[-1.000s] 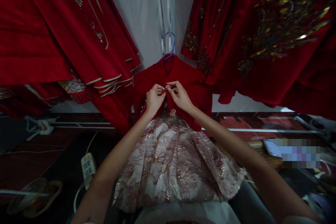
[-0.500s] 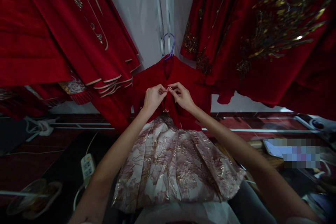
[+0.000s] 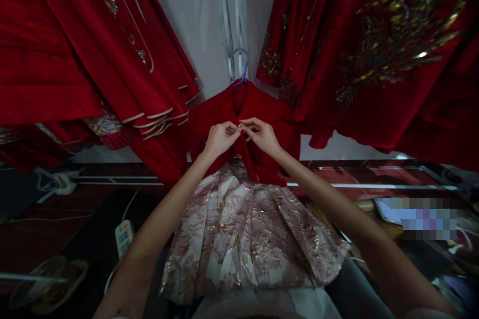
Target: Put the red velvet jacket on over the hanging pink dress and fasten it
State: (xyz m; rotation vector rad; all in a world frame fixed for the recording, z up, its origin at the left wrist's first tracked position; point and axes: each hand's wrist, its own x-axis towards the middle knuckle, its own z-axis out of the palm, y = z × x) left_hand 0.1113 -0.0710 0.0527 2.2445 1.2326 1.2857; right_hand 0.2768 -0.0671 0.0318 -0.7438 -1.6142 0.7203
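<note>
A small red jacket hangs in front of me on a purple hanger. Over its front opening, my left hand and my right hand meet, fingertips almost touching. Both pinch a small beaded fastening at the chest; its exact shape is partly covered by the fingers. Lower on the same opening sits another beaded fastening. Below the jacket spreads a pleated skirt of pale pink brocade with a shiny flower pattern.
Red garments with pale piping hang at left, and a red garment with gold embroidery at right. A power strip lies lower left. A phone lies at right. A white rail runs low behind the skirt.
My left fingertips have shifted slightly right, closer to the right ones. Both hands stay pinched at the same beaded fastening.
</note>
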